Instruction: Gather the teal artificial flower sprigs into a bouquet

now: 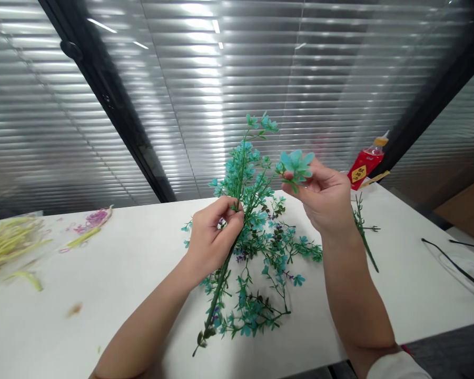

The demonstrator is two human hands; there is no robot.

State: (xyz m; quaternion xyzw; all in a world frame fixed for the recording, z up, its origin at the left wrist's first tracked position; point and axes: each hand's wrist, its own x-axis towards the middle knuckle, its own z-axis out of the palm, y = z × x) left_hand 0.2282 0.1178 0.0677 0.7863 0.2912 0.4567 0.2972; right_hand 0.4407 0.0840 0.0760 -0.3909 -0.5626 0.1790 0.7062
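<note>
My left hand [217,229] is closed around the green stems of an artificial plant with turquoise flowers [239,168], which leans upright above the table. To its right, my right hand [319,192] pinches a small sprig with a turquoise flower [296,162] between thumb and fingers. This sprig is beside the upper part of the plant. Beneath both hands, a loose heap of turquoise-flowered sprigs [255,310] with some purple bits is spread on the white table [134,295].
Yellow-green stems [11,239] and purple pieces [92,220] lie at the left. A bare green stem [365,237], a red bottle [365,166] and black-framed glasses [454,263] are at the right. Window blinds [253,68] rise behind the table.
</note>
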